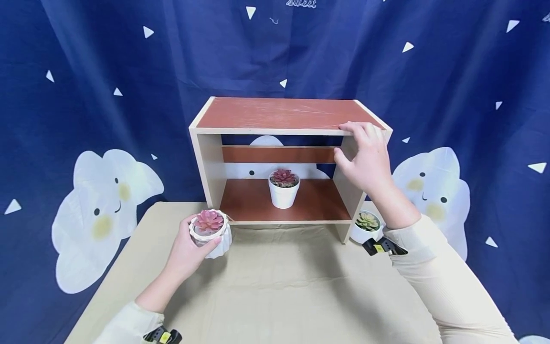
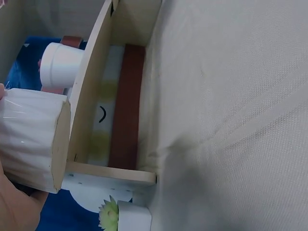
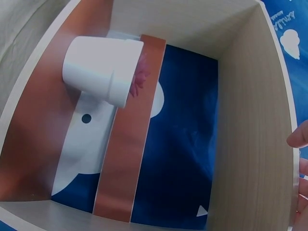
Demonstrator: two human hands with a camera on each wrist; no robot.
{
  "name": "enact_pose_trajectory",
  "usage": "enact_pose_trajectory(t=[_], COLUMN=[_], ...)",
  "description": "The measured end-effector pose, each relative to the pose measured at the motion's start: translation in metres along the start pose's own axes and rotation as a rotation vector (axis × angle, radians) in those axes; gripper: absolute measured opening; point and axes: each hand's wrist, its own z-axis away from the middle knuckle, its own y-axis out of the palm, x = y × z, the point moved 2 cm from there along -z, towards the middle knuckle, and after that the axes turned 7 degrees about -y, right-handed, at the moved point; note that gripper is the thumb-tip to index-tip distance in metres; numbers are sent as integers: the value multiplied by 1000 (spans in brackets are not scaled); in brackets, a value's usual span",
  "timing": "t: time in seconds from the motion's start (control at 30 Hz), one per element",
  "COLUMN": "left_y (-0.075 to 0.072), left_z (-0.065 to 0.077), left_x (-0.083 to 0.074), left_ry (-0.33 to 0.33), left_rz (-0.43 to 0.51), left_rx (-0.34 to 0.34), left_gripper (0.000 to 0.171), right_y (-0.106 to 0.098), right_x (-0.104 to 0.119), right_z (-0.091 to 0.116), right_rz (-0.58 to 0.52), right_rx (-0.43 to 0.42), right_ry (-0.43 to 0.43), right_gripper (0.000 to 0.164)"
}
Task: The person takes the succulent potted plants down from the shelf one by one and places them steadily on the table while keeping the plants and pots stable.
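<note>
My left hand (image 1: 191, 246) grips a white fluted pot with a pink succulent (image 1: 209, 220), thumb at the front and fingers behind. This pot (image 2: 33, 139) is held above the table, near the lower left front corner of a wooden shelf unit (image 1: 283, 130). My right hand (image 1: 367, 157) touches the unit's top front edge near the right end. Its fingers lie over the edge, and the thumb is spread apart below them. Inside the unit, a smooth white pot with a dark red succulent (image 1: 284, 193) stands upright on the brown lower board (image 1: 240, 200).
A low white pot with a green succulent (image 1: 366, 228) stands on the table beside the unit's right side panel. Beige cloth (image 1: 275, 286) covers the table. Behind hangs a dark blue curtain (image 1: 275, 57) with clouds and triangles. The unit's back is partly open, crossed by a brown strip (image 1: 279, 154).
</note>
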Motion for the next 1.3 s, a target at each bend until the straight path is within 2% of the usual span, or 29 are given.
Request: enact_pose_trajectory(t=[0.13, 0.53, 0.67, 0.93, 1.3], left_y=[-2, -22, -32, -49, -55], left_z=[-1, -1, -3, -3, -7], left_x=[2, 16, 22, 31, 38], left_ry=[9, 31, 8, -81, -130], left_rz=[27, -3, -14, -11, 2], left_rx=[-11, -53, -83, -123, -156], left_gripper=[82, 83, 83, 86, 88], right_y=[-1, -2, -2, 0, 0], right_x=[-1, -1, -1, -1, -2], right_z=[0, 1, 1, 0, 0], right_rz=[-6, 10, 11, 7, 13], right_rx=[-2, -1, 2, 3, 0], right_ry=[-6, -6, -9, -15, -17], right_gripper=[45, 45, 45, 45, 46])
